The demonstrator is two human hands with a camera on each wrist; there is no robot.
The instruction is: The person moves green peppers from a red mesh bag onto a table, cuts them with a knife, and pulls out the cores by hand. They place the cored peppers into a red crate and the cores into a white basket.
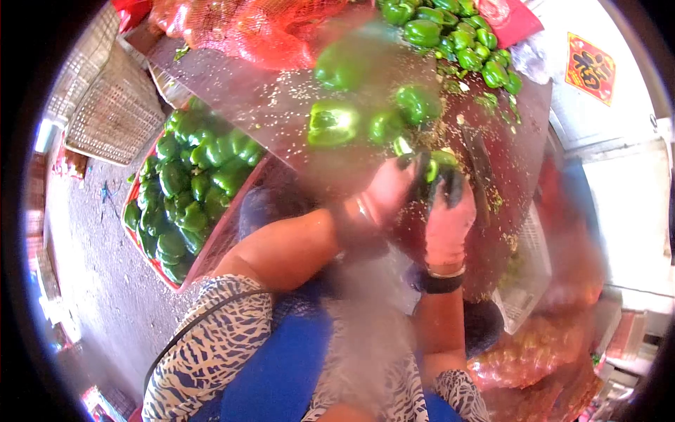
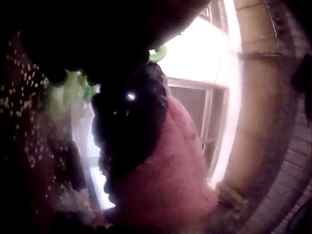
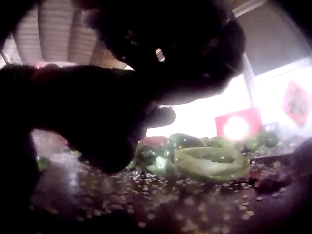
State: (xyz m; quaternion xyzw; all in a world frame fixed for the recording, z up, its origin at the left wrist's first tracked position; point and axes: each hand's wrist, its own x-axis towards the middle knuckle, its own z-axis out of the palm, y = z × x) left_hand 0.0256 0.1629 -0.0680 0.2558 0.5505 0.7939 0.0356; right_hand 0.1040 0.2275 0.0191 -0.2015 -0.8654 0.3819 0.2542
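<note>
Both hands wear pink gloves with black-coated fingers. Over the table, my left hand [image 1: 392,186] and right hand [image 1: 450,219] meet around a green bell pepper [image 1: 444,159], gripping it from either side; the fingers hide much of it. In the left wrist view the right glove [image 2: 165,165] appears close up, with a curved green pepper piece [image 2: 158,53] above its fingertips. The right wrist view shows the hands as dark shapes above a hollow pepper half [image 3: 212,163]. Another opened half [image 1: 332,124] lies beyond the left hand, near whole-looking peppers [image 1: 418,105].
Pale seeds dot the table [image 1: 260,105]. A crate [image 1: 184,287] full of green peppers stands at left, below a woven basket [image 1: 116,116]. More peppers [image 1: 457,35] are heaped at the far right, and red mesh bags [image 1: 246,32] lie at the back. A white basket [image 1: 527,278] sits at right.
</note>
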